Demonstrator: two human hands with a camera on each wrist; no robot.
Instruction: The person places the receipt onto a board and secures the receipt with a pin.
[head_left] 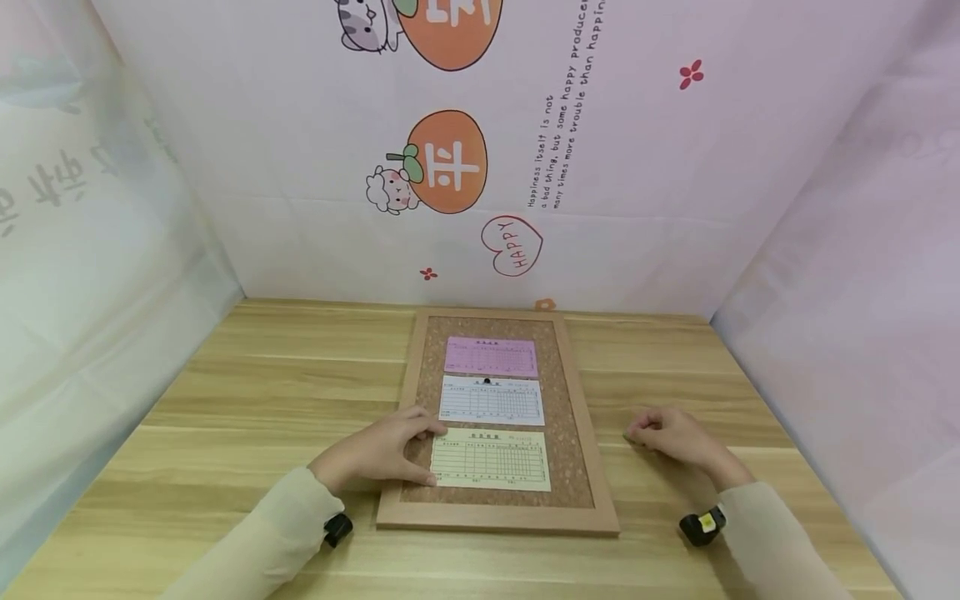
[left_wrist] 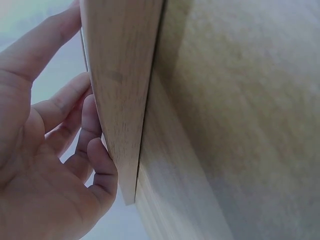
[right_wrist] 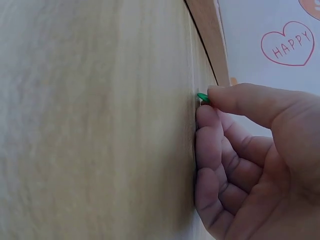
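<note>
My left hand rests at the left side of the cork board. Its thumb and index finger touch the left corners of a yellow paper slip, which lies flat on the cork. In the left wrist view the other fingers bend near the wooden frame. Right of the board, my right hand is low over the table and pinches a green thumbtack between thumb and index finger. Above the yellow slip lies a white slip with a black tack at its top edge.
A pink slip lies at the top of the cork. The board sits on a wood-grain table. Printed cloth walls rise behind and on both sides.
</note>
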